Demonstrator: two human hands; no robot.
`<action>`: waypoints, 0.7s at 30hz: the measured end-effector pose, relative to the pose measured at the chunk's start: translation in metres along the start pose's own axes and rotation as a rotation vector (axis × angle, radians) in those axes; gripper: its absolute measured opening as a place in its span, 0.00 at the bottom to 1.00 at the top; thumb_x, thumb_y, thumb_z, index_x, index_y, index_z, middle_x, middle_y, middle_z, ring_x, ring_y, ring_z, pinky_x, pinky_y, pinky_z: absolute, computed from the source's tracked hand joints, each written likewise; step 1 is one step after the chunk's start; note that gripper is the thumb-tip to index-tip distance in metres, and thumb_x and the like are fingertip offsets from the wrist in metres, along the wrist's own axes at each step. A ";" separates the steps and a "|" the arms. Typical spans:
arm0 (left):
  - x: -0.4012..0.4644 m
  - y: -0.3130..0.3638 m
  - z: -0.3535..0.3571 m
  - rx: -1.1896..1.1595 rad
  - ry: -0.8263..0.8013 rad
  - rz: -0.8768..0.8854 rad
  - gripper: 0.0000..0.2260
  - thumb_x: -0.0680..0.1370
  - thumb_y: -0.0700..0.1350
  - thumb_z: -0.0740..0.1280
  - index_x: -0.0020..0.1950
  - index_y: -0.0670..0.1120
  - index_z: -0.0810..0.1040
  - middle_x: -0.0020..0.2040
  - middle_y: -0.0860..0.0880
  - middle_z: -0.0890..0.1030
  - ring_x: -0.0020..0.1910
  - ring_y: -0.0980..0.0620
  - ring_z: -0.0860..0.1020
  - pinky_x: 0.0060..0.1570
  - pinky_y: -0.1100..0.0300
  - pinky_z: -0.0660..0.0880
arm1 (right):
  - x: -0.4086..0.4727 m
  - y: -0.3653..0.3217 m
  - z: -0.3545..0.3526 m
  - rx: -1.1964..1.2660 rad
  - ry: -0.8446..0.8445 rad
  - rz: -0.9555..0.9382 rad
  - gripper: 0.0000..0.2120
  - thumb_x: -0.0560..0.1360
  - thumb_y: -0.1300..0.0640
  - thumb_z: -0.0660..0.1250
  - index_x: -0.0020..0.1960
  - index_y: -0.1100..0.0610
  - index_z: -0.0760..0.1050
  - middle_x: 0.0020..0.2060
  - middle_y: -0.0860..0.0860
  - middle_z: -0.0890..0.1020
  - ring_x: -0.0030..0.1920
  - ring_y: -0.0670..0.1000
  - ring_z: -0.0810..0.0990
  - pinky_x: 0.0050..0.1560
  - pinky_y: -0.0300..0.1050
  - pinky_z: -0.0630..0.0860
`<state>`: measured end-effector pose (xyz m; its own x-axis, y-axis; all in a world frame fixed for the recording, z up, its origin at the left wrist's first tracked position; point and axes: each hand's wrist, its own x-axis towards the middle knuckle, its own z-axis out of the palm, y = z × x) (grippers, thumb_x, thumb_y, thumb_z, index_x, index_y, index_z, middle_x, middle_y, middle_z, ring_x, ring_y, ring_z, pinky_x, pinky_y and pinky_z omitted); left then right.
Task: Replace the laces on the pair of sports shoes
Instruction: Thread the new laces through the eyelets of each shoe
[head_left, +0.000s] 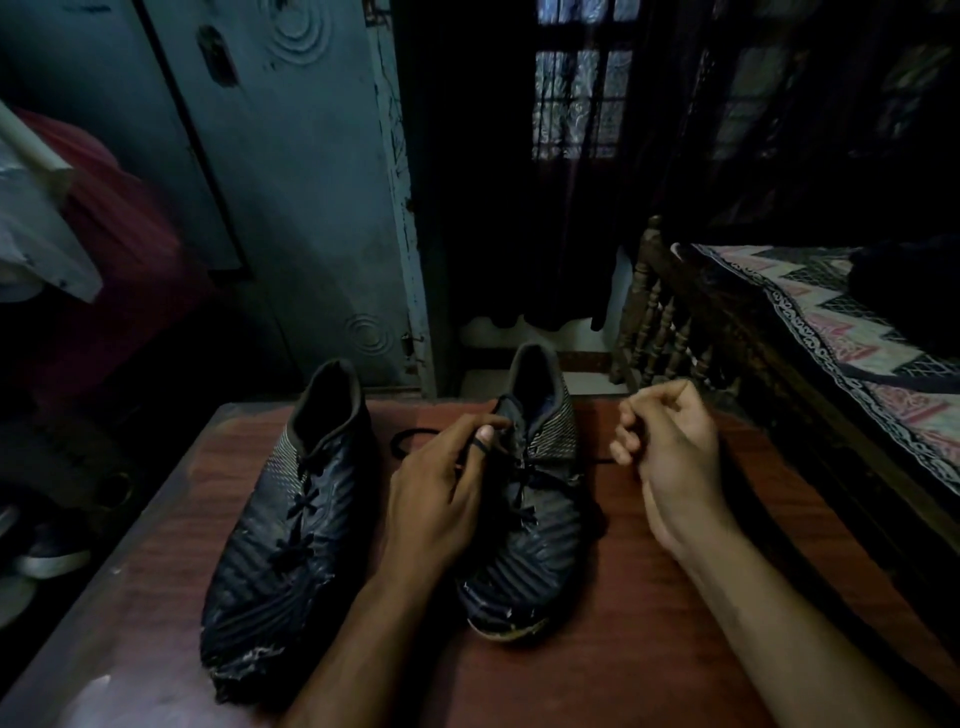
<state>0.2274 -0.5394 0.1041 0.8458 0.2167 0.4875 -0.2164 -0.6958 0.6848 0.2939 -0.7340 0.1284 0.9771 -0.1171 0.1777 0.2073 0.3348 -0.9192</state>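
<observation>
Two worn black sports shoes stand side by side on a reddish wooden table, toes toward me. The left shoe is laced with a black lace. My left hand lies over the right shoe and pinches its black lace near the top eyelets; the lace wraps round one finger and loops out to the left. My right hand hovers to the right of that shoe with its fingers curled; a thin dark strand runs beneath it, and I cannot tell whether the fingers pinch it.
A blue-grey metal door stands behind the table. A wooden bed with a patterned cover lies to the right. Red cloth hangs at the left, with a shoe on the floor below.
</observation>
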 end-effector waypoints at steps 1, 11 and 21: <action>0.000 -0.001 0.000 -0.007 0.003 -0.004 0.11 0.85 0.54 0.59 0.60 0.60 0.80 0.45 0.64 0.82 0.46 0.65 0.80 0.42 0.68 0.72 | 0.000 0.000 -0.003 -0.239 -0.021 -0.134 0.08 0.79 0.67 0.63 0.44 0.57 0.69 0.34 0.49 0.77 0.31 0.45 0.73 0.34 0.40 0.70; 0.001 -0.009 0.004 -0.110 0.040 -0.077 0.17 0.84 0.61 0.54 0.58 0.58 0.80 0.47 0.56 0.84 0.48 0.57 0.83 0.45 0.48 0.79 | 0.002 0.007 -0.013 -0.824 -0.370 -0.378 0.17 0.73 0.39 0.68 0.33 0.50 0.75 0.32 0.44 0.76 0.40 0.46 0.73 0.45 0.41 0.68; 0.003 -0.006 0.002 -0.151 0.066 -0.073 0.19 0.85 0.61 0.54 0.54 0.52 0.79 0.42 0.56 0.83 0.43 0.57 0.81 0.43 0.45 0.78 | -0.001 -0.003 0.001 0.289 -0.113 0.194 0.11 0.82 0.54 0.61 0.45 0.60 0.72 0.35 0.58 0.78 0.40 0.59 0.83 0.43 0.52 0.83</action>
<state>0.2320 -0.5361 0.1004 0.8294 0.3106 0.4644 -0.2305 -0.5669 0.7909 0.2928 -0.7340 0.1314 0.9953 0.0733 0.0629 0.0071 0.5932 -0.8050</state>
